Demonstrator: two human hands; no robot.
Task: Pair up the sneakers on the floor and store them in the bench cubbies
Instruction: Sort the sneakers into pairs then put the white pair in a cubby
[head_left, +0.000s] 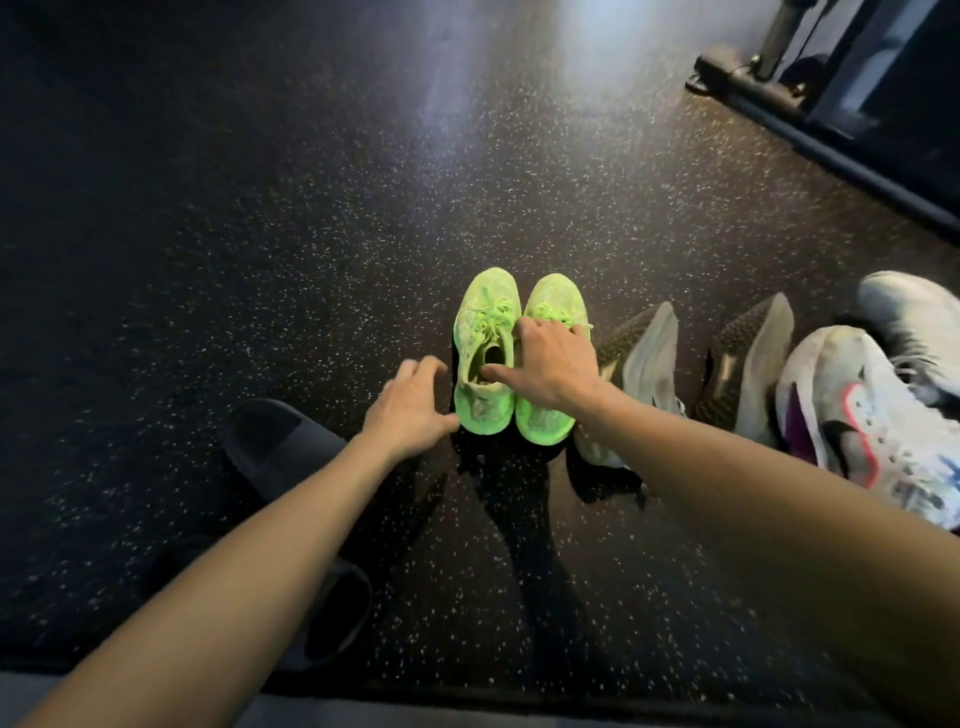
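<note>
Two neon green sneakers stand side by side on the dark speckled floor, toes pointing away from me: the left green sneaker and the right green sneaker. My right hand lies over the right one, its thumb reaching into the opening of the left one. My left hand hovers with spread fingers just left of the left sneaker's heel, its thumb close to the heel. No bench cubbies are in view.
To the right lie two grey-and-dark sneakers on their sides and white sneakers with pink and purple accents. Black slides sit at lower left. A black equipment base stands at upper right.
</note>
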